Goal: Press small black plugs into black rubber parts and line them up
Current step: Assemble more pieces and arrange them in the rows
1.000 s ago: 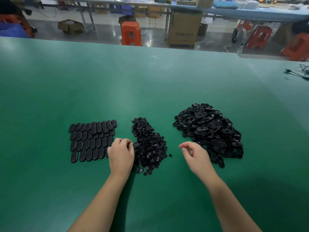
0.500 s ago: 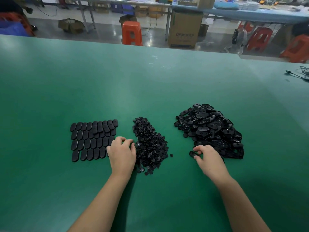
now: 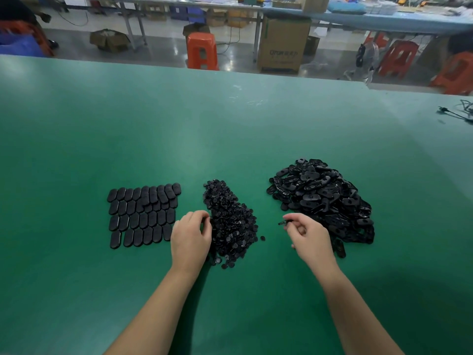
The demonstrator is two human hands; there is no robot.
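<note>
Plugs pile under the left hand, fingers curled picking — contents hidden; right hand pinches a rubber part — next, mate them.

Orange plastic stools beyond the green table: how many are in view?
3, perhaps more. One stool stands centre, left of the cardboard box; one far right; one at the right edge, cropped. An orange shape at far left may be another.
</note>
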